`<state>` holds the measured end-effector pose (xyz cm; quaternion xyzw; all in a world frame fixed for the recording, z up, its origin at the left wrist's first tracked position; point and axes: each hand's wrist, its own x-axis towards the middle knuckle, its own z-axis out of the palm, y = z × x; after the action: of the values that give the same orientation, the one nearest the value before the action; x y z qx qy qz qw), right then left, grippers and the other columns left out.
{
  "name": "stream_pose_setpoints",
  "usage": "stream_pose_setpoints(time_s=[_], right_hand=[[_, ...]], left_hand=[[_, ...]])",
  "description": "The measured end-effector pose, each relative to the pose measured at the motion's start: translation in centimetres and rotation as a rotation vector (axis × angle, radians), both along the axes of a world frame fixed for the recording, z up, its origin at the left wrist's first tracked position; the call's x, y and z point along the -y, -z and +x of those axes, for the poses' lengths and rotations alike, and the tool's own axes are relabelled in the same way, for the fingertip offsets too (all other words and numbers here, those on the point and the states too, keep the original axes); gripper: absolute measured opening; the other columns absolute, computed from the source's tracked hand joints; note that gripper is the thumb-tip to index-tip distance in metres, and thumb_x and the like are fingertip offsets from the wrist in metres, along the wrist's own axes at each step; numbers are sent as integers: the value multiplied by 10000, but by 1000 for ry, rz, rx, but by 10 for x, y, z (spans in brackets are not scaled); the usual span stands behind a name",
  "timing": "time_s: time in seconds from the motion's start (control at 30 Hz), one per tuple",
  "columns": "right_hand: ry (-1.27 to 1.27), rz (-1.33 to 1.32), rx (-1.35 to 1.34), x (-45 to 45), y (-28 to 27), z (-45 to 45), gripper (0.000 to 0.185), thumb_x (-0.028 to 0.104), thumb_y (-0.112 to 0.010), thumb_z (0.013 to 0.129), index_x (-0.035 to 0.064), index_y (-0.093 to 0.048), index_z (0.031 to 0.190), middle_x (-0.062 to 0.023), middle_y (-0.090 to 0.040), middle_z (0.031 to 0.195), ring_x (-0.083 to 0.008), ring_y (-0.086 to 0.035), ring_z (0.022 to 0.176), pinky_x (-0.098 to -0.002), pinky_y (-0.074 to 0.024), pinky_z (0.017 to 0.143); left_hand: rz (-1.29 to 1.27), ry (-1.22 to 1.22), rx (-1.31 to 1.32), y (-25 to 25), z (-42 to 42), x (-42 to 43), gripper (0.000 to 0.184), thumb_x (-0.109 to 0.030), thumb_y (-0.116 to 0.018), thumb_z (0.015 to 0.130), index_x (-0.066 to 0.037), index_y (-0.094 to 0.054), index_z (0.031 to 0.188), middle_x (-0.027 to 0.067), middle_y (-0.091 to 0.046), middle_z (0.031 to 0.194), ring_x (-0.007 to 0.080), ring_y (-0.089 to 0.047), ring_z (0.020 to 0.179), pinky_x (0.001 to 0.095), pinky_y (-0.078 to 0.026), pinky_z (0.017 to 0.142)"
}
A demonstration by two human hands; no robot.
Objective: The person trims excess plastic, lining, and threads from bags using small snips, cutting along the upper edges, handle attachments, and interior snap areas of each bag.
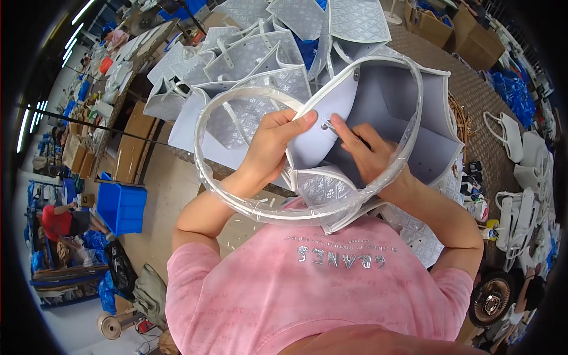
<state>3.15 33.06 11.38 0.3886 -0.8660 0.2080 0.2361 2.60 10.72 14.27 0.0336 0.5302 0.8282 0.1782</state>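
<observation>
A white and silver patterned handbag (328, 188) is in front of my chest, its mouth toward me and its grey lining showing. My left hand (273, 141) is closed on the bag's white-trimmed edge, thumb on the inner face. Beside that thumb is a small round metal stud (325, 126) on the pale lining. The fingers of my right hand (370, 152) are bent, one fingertip at the stud; whatever they pinch is too small to make out. Long handles in clear plastic wrap (204, 163) loop around both wrists.
Several similar patterned bags (251, 56) are piled on the table ahead. White straps or handles (513, 228) lie on the right. A blue crate (121, 207) stands on the floor at left, and a person in red (56, 219) is beyond it. Cardboard boxes (429, 26) are at the back right.
</observation>
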Motion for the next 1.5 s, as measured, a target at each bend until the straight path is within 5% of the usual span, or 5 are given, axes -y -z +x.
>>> stream_pose_setpoints(time_s=[0.6, 0.9, 1.13, 1.3, 1.5], right_hand=[[-58, 39, 61, -9, -18, 1, 595, -24, -600, 801, 150, -530, 1366, -79, -549, 866, -232, -599, 600, -325, -485, 521], [97, -95, 200, -70, -82, -26, 262, 96, -775, 752, 44, -605, 945, -51, -509, 757, -132, -458, 614, -271, -386, 533], [175, -115, 63, -98, -89, -88, 278, 103, -738, 763, 37, -499, 886, -30, -453, 713, -134, -422, 637, -274, -370, 601], [152, -150, 380, -91, -88, -91, 300, 125, -725, 772, 51, -436, 804, -15, -497, 727, -119, -444, 663, -276, -373, 621], [54, -263, 653, -98, -86, -92, 349, 123, -720, 780, 88, -377, 730, -28, -552, 749, -95, -463, 707, -261, -380, 640]], left_hand=[[-22, -14, 6, -5, -2, 1, 261, -202, -635, 928, 48, -670, 991, 87, -686, 877, 109, -640, 709, 234, -498, 612], [-502, -184, -57, -37, -21, 19, 248, -248, -713, 850, -9, -713, 914, 27, -675, 793, 76, -605, 664, 219, -450, 590], [-469, 286, -89, -67, -103, 64, 199, -183, -762, 795, -12, -720, 888, 33, -693, 827, 84, -608, 656, 225, -459, 627], [-841, -21, -537, -90, -114, 65, 225, -167, -732, 836, 11, -708, 972, 18, -694, 874, 65, -615, 757, 209, -464, 719], [-928, 599, -408, -119, -152, 75, 283, -238, -743, 836, 3, -708, 980, -15, -659, 813, 29, -561, 743, 199, -445, 676]])
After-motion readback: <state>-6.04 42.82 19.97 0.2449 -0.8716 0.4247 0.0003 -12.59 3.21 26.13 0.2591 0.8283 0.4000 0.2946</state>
